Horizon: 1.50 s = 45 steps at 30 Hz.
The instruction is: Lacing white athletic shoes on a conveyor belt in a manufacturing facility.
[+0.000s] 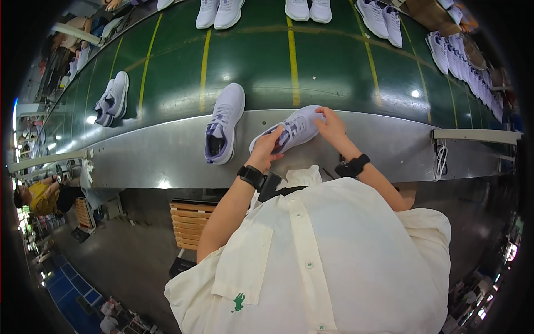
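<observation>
A white sneaker with purple lining (297,127) is held in both hands just above or on the metal ledge, its toe pointing right and away. My left hand (266,149) grips it near the heel and collar, fingers closed round the side. At the toe, my right hand (332,127) has its fingers bent against the upper. Close on the left stands a matching white sneaker (225,123), toe pointing away, partly on the ledge and partly on the green belt; neither hand touches it.
Yellow lines cross the green conveyor belt (250,61). More white pairs (219,12) stand along its far side, with a row of shoes (464,64) at the far right. A pair (113,99) sits at the left. The metal ledge (167,147) runs before me; a slatted wooden seat (192,225) is below.
</observation>
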Available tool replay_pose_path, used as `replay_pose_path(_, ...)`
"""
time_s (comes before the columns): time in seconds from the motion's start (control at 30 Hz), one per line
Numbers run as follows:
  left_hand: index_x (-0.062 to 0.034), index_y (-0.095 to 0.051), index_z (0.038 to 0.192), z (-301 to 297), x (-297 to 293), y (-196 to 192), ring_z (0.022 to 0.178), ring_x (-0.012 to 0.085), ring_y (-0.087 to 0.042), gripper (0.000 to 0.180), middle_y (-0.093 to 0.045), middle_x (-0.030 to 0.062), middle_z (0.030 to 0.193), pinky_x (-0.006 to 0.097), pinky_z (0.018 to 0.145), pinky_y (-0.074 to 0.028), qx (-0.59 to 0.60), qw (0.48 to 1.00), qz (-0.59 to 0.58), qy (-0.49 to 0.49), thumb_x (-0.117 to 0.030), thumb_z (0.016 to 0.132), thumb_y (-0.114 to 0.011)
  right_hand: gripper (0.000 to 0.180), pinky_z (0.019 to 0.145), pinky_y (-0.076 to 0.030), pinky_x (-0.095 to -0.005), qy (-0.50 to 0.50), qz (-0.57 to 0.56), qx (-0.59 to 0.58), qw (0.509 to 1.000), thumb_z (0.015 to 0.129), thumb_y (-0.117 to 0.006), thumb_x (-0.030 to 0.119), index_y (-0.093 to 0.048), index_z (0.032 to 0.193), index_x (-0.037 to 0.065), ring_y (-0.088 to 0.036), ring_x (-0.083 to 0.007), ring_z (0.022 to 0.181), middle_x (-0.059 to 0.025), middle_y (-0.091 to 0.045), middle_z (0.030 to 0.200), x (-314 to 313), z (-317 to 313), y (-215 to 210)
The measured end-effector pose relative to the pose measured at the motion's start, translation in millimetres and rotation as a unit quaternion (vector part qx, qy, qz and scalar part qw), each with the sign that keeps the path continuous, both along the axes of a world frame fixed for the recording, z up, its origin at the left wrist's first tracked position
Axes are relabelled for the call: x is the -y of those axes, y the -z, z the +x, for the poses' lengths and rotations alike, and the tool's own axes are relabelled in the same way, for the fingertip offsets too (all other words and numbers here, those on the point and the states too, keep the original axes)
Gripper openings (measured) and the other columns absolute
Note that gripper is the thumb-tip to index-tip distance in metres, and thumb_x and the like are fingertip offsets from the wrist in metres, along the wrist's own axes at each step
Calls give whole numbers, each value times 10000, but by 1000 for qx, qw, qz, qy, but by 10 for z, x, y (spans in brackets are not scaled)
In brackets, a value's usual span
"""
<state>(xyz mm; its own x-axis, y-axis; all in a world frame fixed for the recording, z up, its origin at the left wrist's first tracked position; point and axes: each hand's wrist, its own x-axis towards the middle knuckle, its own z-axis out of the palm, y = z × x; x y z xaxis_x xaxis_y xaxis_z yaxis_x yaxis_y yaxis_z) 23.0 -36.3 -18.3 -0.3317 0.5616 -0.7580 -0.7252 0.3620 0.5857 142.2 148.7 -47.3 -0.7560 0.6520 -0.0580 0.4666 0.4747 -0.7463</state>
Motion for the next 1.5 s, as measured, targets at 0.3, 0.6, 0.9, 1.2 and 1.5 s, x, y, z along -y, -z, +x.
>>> replay_pose_path(0.3,-68,-533,1068,29,-81,51,921,186,-519,518,-549,67,1041,356,674,-476,-16,996,-87,4,-504,792,-576,263,826,-412,-427,50,120,92,987,823,-517,312,-605,955,103,-497,-290,1029,-64,-556,1082,-3,-501,469)
replay_pose_path(0.6,-116,-524,1095,7,-52,109,955,195,-525,420,-562,50,1028,413,746,-463,48,997,-44,-40,-449,842,-552,223,860,-379,-416,75,132,-79,985,786,-568,228,-588,961,92,-478,-290,1034,-75,-550,1079,31,-424,432)
replay_pose_path(0.9,-54,-469,1155,-5,-36,72,1023,207,-502,503,-533,77,1086,456,752,-491,43,999,-8,-20,-460,862,-512,212,630,-466,-241,74,-237,-85,965,714,-640,54,-542,901,32,-573,-103,669,-41,-594,773,507,22,-88)
replay_pose_path(1.2,-85,-445,1216,61,-95,70,1085,236,-456,552,-471,98,1183,494,810,-463,-3,999,-38,-9,-498,855,-500,217,592,-470,-279,39,-134,-28,990,701,-609,63,-548,908,46,-592,-173,630,-66,-596,704,564,-92,-11)
replay_pose_path(1.5,-66,-460,1193,56,-115,91,1049,238,-484,573,-493,102,1149,463,774,-491,-16,1000,-17,1,-527,853,-477,264,663,-464,-429,46,-16,10,999,690,-570,59,-531,950,53,-599,-328,753,-145,-611,785,642,-185,-59)
